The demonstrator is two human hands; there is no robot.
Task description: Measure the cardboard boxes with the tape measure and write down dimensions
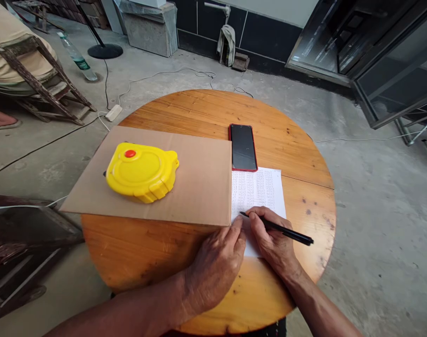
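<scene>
A black pen [290, 232] is gripped in my right hand [275, 241], its tip at the written rows on a white sheet of paper [275, 187]. My left hand [220, 262] rests with its fingers extended on the sheet's left side, by the corner of a flat piece of cardboard [199, 187]. That cardboard covers the paper's left edge. On it lies a yellow plastic case [139, 171] with a red button, shaped like a tape measure. A phone [243, 147] in a red case touches the top of the sheet, its screen dark.
Everything lies on a round wooden table [298, 154]. A person sits on a wooden chair [45, 79] at the far left, near a plastic bottle [78, 58]. Cables and a power strip [113, 113] run along the concrete floor. Glass doors [392, 61] stand at the right.
</scene>
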